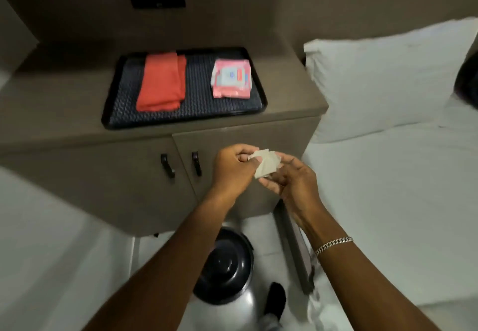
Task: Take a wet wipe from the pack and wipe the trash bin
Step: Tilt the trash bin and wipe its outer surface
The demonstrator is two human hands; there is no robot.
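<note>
2 hands meet in front of the cabinet doors, both closed on 1 wet wipe (pixel 265 163). The left hand (pixel 232 167) pinches the wipe's upper edge between thumb and fingers; the right hand (pixel 289 178) has its grip on the lower part, fingers curled under it. The wipe is pale, partly folded, held in the air between them. A silver chain bracelet (pixel 333 245) sits on the right wrist.

The pack (pixel 232 78) — pink, with a white label panel at its middle — lies flat on the right half of a dark textured tray (pixel 119 113). The label carries small blue and red marks, but the writing is too blurred to read. A folded orange-red cloth (pixel 161 82) lies on the tray's left half, apart from the pack. The tray rests on the brown surface (pixel 289 103) of the cabinet, which has 2 dark handles (pixel 167 166) side by side on its doors.

The trash bin (pixel 227 271) stands on the floor below the arms — shiny metal body, black domed lid, closed. A bed with white sheets and a white pillow (pixel 382 79) fills the right side. A dark shoe (pixel 276 299) shows beside the bin.
</note>
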